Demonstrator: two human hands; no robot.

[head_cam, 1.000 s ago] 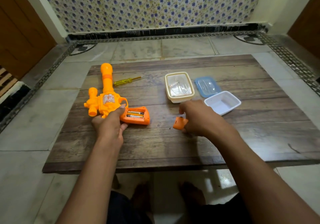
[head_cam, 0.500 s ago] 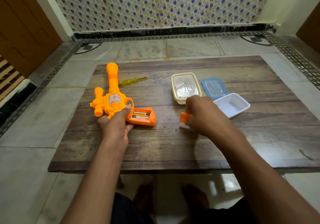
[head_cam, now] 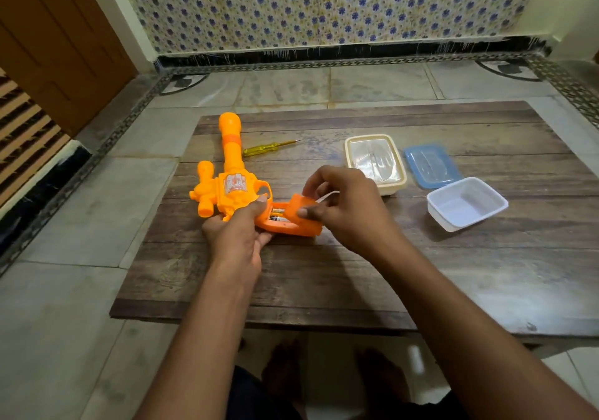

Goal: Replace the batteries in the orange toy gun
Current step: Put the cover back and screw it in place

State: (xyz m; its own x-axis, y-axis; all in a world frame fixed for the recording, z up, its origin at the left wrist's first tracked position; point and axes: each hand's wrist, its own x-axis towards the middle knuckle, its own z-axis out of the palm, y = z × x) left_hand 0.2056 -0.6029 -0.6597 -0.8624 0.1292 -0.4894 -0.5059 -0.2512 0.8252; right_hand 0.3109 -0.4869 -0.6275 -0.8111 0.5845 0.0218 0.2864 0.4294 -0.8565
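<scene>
Now our left hand (head_cam: 238, 238) grips the orange toy gun (head_cam: 230, 179) where handle meets body, thumb on top and fingers curled beneath. The gun lies flat on the left part of the wooden surface (head_cam: 356, 277), barrel pointing away from us. Our right hand (head_cam: 346, 209) pinches the small orange battery cover (head_cam: 299, 209) between thumb and fingers, tilted just above the open handle compartment, where batteries (head_cam: 277, 217) show. Beside the barrel lies a yellow screwdriver (head_cam: 269, 148). To the right sit a cream container (head_cam: 393, 187), a blue lid (head_cam: 431, 165) and a white tub (head_cam: 453, 222).
</scene>
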